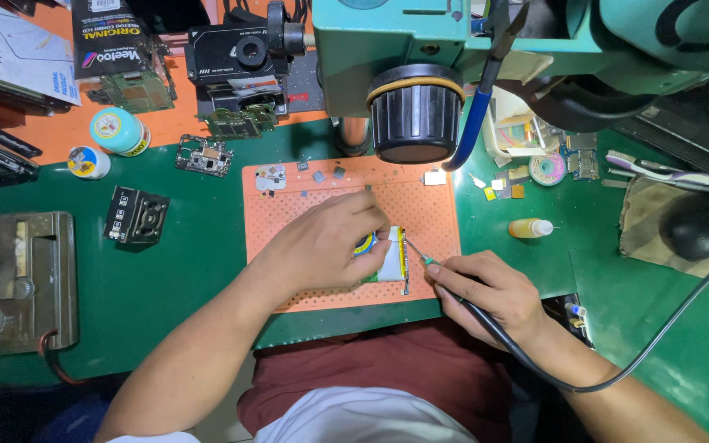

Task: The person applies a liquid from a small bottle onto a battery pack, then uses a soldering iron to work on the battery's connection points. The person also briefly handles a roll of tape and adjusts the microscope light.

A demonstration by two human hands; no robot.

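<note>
My left hand [326,242] rests on the orange perforated mat [289,209] and pins down a small flat white device [391,262] with a yellow strip; a blue and yellow ring shows under the fingers. My right hand [490,291] grips a thin corded soldering tool [420,254], its metal tip touching the device's right edge. The tool's black cable runs back past my wrist to the right.
A teal microscope head with a black lens [416,115] hangs over the mat. Circuit boards [204,154], a small black part [135,217], two round tins [119,131], a yellow dropper bottle [529,228], a grey box [14,279] and small chips lie on the green bench.
</note>
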